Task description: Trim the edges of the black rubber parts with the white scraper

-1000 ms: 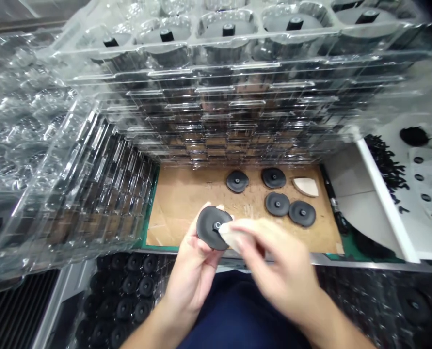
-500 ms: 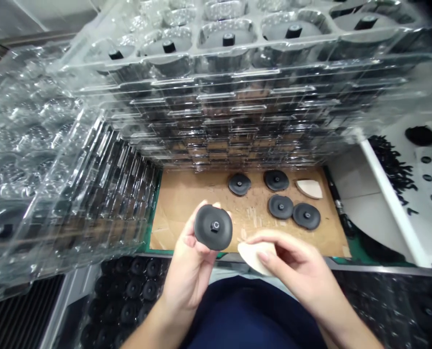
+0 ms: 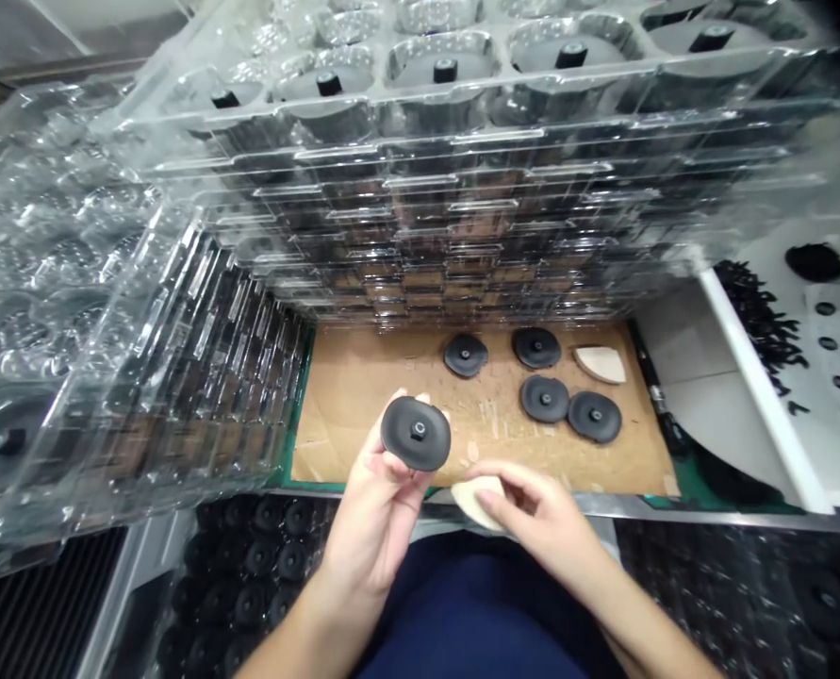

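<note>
My left hand (image 3: 381, 500) grips a black rounded plastic part (image 3: 406, 451) by its edge, its dished face and short central post turned up. In my right hand (image 3: 533, 505) is a cream-coloured wedge-shaped pad (image 3: 477, 502), pinched between thumb and fingers just to the right of the part and slightly lower. Pad and part are apart. Beyond my hands, several similar black parts (image 3: 545, 400) lie on a cardboard sheet (image 3: 363, 377). A second cream pad (image 3: 601, 363) rests at the sheet's right side.
A tall stack of clear plastic trays (image 3: 462, 141) holding black parts rises behind the cardboard. Another tray stack (image 3: 200, 292) flanks the left. On the right stands a white-edged bin (image 3: 763, 377), with small black pieces (image 3: 759, 316) beyond it. More black parts (image 3: 256, 556) sit at lower left.
My right hand has moved a little left with the cream pad, towards my left hand. The black part in my left hand has tilted slightly.
</note>
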Available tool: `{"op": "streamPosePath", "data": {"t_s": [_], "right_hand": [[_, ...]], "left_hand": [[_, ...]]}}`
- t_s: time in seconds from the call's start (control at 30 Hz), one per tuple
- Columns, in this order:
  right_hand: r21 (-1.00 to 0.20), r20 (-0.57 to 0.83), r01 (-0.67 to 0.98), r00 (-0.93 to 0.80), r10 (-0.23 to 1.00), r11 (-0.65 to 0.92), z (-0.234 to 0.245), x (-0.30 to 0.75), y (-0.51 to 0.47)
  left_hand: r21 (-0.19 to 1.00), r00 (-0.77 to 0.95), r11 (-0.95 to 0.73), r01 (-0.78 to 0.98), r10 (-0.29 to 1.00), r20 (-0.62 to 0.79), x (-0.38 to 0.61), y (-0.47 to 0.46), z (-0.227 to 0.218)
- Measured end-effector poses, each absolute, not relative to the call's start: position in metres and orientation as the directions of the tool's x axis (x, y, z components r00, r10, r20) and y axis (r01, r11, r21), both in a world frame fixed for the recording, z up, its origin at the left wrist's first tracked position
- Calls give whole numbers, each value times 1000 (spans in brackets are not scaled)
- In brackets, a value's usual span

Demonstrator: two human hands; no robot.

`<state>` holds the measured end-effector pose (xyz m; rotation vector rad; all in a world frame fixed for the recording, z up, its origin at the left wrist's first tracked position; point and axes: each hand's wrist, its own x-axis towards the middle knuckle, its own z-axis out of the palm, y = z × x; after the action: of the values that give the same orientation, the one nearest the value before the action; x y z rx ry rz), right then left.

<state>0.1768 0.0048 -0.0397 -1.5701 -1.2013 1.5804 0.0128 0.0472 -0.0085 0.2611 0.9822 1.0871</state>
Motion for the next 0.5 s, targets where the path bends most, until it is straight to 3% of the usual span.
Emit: {"op": "streamPosePath", "data": {"t_s": [0.07, 0.17, 0.23, 0.3, 0.37, 0.4, 0.5], "right_hand": [[-937, -316, 161, -15, 949, -310, -20, 177, 13], [-980, 5, 196, 103, 995, -16, 14, 167, 27], [-951, 162, 271, 40, 986, 146, 28, 158, 34], [-928, 142, 321, -159, 977, 187, 35, 152, 39], [-923, 31, 353, -330, 943, 154, 36, 150, 43], [-917, 20, 370, -333, 943, 150, 36, 149, 45], [-898, 191, 365, -175, 966, 244, 36, 148, 44]], "left_hand": [[615, 123, 490, -618, 833, -540, 16, 45, -8], [612, 151, 513, -602, 825, -544, 19, 41, -7], [575, 201, 574, -582, 788, -582, 19, 38, -7], [541, 221, 619, -570, 750, -624, 17, 36, -6], [545, 202, 611, -574, 751, -629, 16, 36, -5], [555, 201, 602, -574, 760, -618, 16, 36, -4], [543, 272, 620, -567, 762, -587, 16, 36, -1]]}}
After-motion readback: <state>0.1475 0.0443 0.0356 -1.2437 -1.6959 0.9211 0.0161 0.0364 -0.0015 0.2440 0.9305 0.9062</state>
